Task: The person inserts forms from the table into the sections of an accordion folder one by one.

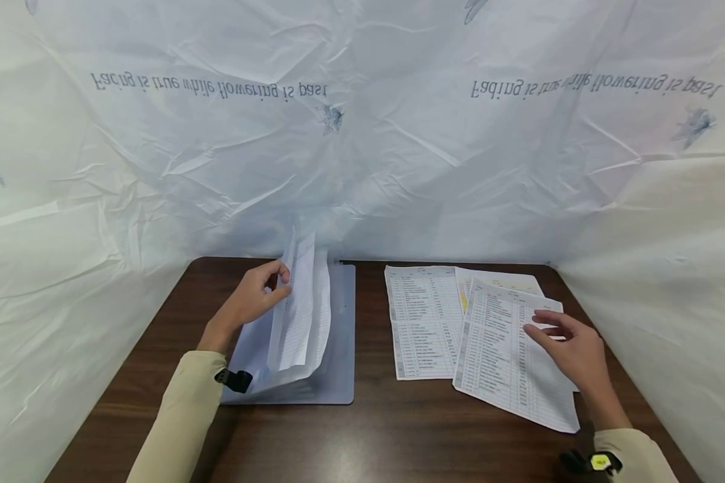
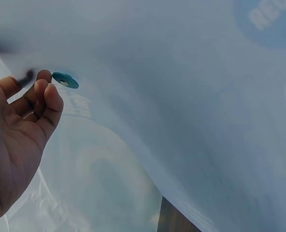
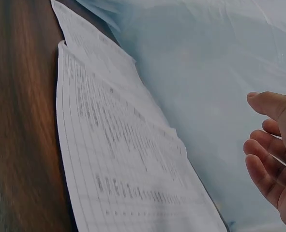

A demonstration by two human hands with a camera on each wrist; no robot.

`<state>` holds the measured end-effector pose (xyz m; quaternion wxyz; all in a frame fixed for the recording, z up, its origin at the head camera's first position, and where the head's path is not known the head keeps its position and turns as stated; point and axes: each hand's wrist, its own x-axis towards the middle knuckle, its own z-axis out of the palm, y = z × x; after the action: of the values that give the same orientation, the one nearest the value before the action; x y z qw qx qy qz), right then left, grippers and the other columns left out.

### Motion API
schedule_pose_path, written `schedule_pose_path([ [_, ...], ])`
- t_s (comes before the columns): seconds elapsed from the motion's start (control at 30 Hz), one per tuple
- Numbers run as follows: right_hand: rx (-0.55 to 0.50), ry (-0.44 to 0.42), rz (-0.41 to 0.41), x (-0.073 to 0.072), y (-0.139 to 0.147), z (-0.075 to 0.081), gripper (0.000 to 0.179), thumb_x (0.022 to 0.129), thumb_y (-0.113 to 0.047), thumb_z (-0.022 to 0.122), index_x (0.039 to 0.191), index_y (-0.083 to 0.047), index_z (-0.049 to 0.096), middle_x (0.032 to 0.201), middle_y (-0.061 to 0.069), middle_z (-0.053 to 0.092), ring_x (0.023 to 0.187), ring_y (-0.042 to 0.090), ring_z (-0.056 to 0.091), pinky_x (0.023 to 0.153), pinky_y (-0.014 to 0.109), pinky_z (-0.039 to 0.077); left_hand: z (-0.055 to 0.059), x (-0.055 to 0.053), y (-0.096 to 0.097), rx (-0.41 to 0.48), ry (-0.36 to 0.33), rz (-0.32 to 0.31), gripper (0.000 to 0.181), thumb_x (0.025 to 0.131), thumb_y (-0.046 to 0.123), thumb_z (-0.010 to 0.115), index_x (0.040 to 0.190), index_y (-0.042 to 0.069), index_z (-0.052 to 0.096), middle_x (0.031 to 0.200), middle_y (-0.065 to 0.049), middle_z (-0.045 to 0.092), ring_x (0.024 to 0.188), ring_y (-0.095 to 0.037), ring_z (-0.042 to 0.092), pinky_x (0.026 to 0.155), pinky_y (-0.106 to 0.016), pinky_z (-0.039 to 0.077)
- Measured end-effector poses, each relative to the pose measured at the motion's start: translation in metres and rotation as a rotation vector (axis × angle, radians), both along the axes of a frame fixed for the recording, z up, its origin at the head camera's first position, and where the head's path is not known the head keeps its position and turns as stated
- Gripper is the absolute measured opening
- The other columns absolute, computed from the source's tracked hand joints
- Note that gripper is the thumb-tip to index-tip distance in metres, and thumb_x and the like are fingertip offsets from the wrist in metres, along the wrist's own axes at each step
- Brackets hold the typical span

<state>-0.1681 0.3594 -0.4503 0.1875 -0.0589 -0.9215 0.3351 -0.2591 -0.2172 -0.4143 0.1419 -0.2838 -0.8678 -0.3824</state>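
Observation:
A bluish plastic document folder (image 1: 342, 335) lies at the left of the table, its cover raised and several papers (image 1: 299, 312) standing partly upright inside. My left hand (image 1: 255, 295) pinches the raised cover near its edge. In the left wrist view, a teal snap button (image 2: 65, 80) sits on the plastic beside the fingertips of that hand (image 2: 24, 121). On the right, a printed list sheet (image 1: 507, 355) overlaps another printed sheet (image 1: 424, 322) and a page with a yellow mark (image 1: 534, 282). Over the top sheet hovers my right hand (image 1: 580, 352), fingers loosely bent, holding nothing.
The dark wooden table (image 1: 393, 436) shows between the folder and the loose sheets. White plastic sheeting (image 1: 362, 168) with printed lettering hangs behind the table and along both sides.

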Motion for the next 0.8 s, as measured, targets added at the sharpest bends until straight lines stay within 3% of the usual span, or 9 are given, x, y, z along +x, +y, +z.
schedule_pose_path([
  [0.3, 0.027, -0.056, -0.061, 0.009, 0.023, -0.016, 0.058, 0.088, -0.040, 0.079, 0.129, -0.002, 0.067, 0.122, 0.024, 0.068, 0.098, 0.029, 0.059, 0.063, 0.014, 0.039, 0.000, 0.000, -0.001, -0.004, 0.005, 0.001, 0.011, 0.094, 0.009, 0.065, 0.095, 0.012, 0.055, 0.082, 0.000, 0.049, 0.070, -0.016, 0.047, 0.065, -0.031, 0.040],
  [0.57, 0.022, -0.139, -0.111, 0.015, 0.039, -0.027, 0.067, 0.087, -0.042, 0.080, 0.132, 0.004, 0.062, 0.127, 0.030, 0.063, 0.106, 0.043, 0.060, 0.062, 0.016, 0.039, 0.000, 0.000, -0.002, -0.005, 0.011, 0.007, 0.012, 0.094, 0.008, 0.065, 0.095, 0.012, 0.055, 0.082, 0.000, 0.050, 0.069, -0.016, 0.047, 0.065, -0.031, 0.041],
  [0.8, 0.023, -0.152, -0.138, 0.019, 0.050, -0.035, 0.069, 0.086, -0.045, 0.081, 0.129, 0.005, 0.063, 0.123, 0.031, 0.064, 0.103, 0.043, 0.063, 0.056, 0.014, 0.041, -0.001, 0.001, -0.002, -0.002, -0.001, -0.002, 0.011, 0.094, 0.010, 0.065, 0.095, 0.012, 0.054, 0.083, 0.000, 0.050, 0.070, -0.016, 0.047, 0.065, -0.031, 0.041],
])
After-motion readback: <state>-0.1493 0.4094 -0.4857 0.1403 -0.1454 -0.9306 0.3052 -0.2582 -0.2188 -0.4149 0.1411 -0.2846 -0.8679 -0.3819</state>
